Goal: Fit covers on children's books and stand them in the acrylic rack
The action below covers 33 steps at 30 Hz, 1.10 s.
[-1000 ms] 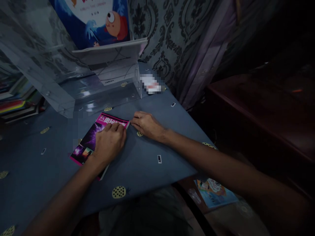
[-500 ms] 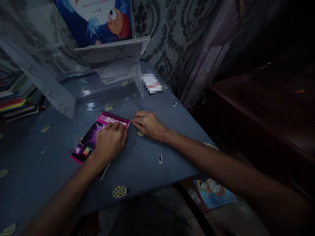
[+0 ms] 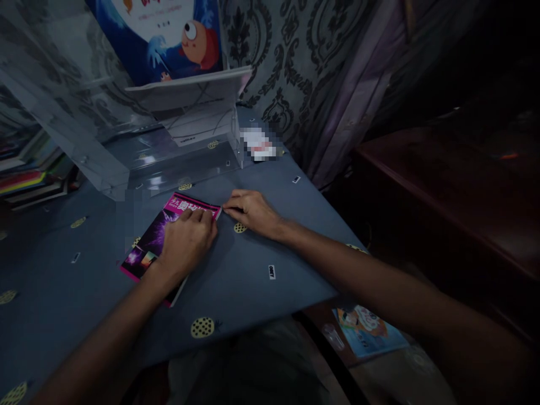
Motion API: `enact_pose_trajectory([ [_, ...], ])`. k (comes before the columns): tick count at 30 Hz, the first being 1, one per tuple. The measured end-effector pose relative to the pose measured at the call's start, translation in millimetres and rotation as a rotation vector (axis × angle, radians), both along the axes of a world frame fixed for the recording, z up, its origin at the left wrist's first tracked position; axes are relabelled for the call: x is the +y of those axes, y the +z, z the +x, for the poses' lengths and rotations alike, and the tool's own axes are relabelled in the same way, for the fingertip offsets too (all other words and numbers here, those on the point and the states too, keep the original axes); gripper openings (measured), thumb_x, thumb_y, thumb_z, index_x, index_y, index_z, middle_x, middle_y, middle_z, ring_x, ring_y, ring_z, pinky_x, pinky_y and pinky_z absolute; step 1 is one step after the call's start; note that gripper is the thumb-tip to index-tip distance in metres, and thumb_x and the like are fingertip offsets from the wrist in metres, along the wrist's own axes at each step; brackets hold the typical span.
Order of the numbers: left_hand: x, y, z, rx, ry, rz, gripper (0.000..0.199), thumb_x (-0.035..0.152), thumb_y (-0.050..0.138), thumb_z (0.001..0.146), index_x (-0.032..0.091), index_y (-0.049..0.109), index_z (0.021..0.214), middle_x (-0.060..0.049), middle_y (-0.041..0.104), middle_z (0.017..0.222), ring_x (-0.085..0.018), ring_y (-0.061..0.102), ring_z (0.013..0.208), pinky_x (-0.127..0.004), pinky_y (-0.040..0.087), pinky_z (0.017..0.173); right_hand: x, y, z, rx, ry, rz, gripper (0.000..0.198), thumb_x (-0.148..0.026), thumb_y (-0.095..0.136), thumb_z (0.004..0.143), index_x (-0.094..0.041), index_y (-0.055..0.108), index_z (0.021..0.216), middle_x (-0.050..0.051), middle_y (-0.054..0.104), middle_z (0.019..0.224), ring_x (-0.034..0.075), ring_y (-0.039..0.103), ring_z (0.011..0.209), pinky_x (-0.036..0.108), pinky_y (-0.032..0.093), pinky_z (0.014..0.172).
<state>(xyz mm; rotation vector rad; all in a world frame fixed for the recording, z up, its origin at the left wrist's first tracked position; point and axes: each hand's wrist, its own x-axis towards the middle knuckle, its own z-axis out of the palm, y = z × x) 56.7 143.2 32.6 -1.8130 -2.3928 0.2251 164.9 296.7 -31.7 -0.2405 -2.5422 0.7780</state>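
A paperback book (image 3: 157,235) with a purple and pink cover lies closed and slanted on the blue tablecloth. Across the right part of its cover rests my left hand (image 3: 188,239), knuckles up and fingers curled down at the book's right side. My right hand (image 3: 252,212) is closed in a pinch at the book's upper right corner, thumb and fingertips together there. How much of the page edge lies between those fingertips is too small to tell. Part of the printed title is covered by my left fingers.
Behind the book stands a clear acrylic stand (image 3: 181,169), with a blue picture book (image 3: 185,53) above it. A stack of books (image 3: 29,177) sits at the left. Below the table's edge lies another picture book (image 3: 371,332). A dark red surface (image 3: 447,197) is at the right.
The view has shifted very slightly. Both hands keep nearly the same places on the book, and my right hand still pinches at its corner.
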Motion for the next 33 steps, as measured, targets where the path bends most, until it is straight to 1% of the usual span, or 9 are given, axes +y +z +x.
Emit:
enact_pose_trajectory([
  [5, 11.2, 8.9, 2.4, 0.031, 0.015, -0.067, 0.035, 0.028, 0.043, 0.101, 0.013, 0.074, 0.101, -0.015, 0.076, 0.100, -0.031, 0.073, 0.095, -0.034, 0.050, 0.065, 1.2, 2.7, -2.8, 0.015, -0.009, -0.111, 0.015, -0.009, 0.066, 0.092, -0.017, 0.079, 0.091, 0.003, 0.066, 0.085, 0.013, 0.060, 0.077, 0.025, 0.042, 0.073],
  [9, 15.1, 9.3, 0.9, 0.021, 0.016, -0.036, 0.033, 0.030, 0.046, 0.101, 0.016, 0.076, 0.097, -0.012, 0.076, 0.101, -0.029, 0.073, 0.095, -0.033, 0.048, 0.064, 2.2, 6.2, -7.6, 0.025, -0.069, -0.247, 0.010, -0.011, 0.071, 0.089, -0.017, 0.079, 0.090, 0.001, 0.068, 0.081, 0.011, 0.058, 0.072, 0.023, 0.041, 0.069],
  [11, 14.5, 7.3, 0.1, 0.022, 0.020, -0.011, 0.033, 0.030, 0.047, 0.101, 0.016, 0.076, 0.096, -0.011, 0.076, 0.101, -0.028, 0.073, 0.096, -0.032, 0.047, 0.062, 3.1, 8.2, -9.8, 0.015, -0.077, -0.286, 0.008, -0.012, 0.073, 0.088, -0.016, 0.079, 0.090, 0.001, 0.069, 0.081, 0.011, 0.059, 0.072, 0.023, 0.041, 0.069],
  [17, 11.2, 4.6, -0.2, 0.030, 0.009, 0.016, 0.034, 0.032, 0.046, 0.102, 0.016, 0.076, 0.096, -0.011, 0.076, 0.101, -0.028, 0.073, 0.094, -0.031, 0.043, 0.059, 6.7, 9.2, -11.7, -0.005, -0.019, -0.313, 0.014, -0.010, 0.069, 0.089, -0.016, 0.081, 0.093, 0.004, 0.074, 0.088, 0.014, 0.065, 0.082, 0.026, 0.044, 0.076],
  [24, 9.9, 2.7, -2.0, 0.031, -0.011, 0.060, 0.037, 0.033, 0.045, 0.102, 0.017, 0.076, 0.090, -0.010, 0.075, 0.095, -0.026, 0.073, 0.088, -0.031, 0.038, 0.054, 6.5, 7.7, -10.3, -0.009, -0.026, -0.306, 0.013, -0.007, 0.070, 0.086, -0.013, 0.081, 0.091, 0.005, 0.073, 0.085, 0.013, 0.063, 0.077, 0.026, 0.043, 0.073],
  [27, 9.7, 2.3, -2.5, 0.035, -0.021, 0.077, 0.036, 0.033, 0.046, 0.101, 0.018, 0.076, 0.088, -0.009, 0.075, 0.094, -0.024, 0.072, 0.086, -0.030, 0.037, 0.054, 4.9, 8.5, -9.7, -0.011, -0.034, -0.291, 0.014, -0.006, 0.069, 0.086, -0.014, 0.080, 0.089, 0.004, 0.072, 0.085, 0.012, 0.062, 0.075, 0.025, 0.042, 0.072],
  [33, 9.8, 4.6, -1.1, 0.017, -0.001, 0.053, 0.035, 0.032, 0.045, 0.101, 0.018, 0.076, 0.091, -0.009, 0.075, 0.096, -0.025, 0.072, 0.089, -0.030, 0.037, 0.054, 3.2, 8.0, -8.9, -0.017, -0.047, -0.250, 0.015, -0.004, 0.067, 0.086, -0.015, 0.077, 0.087, 0.002, 0.069, 0.084, 0.011, 0.058, 0.072, 0.024, 0.041, 0.070],
])
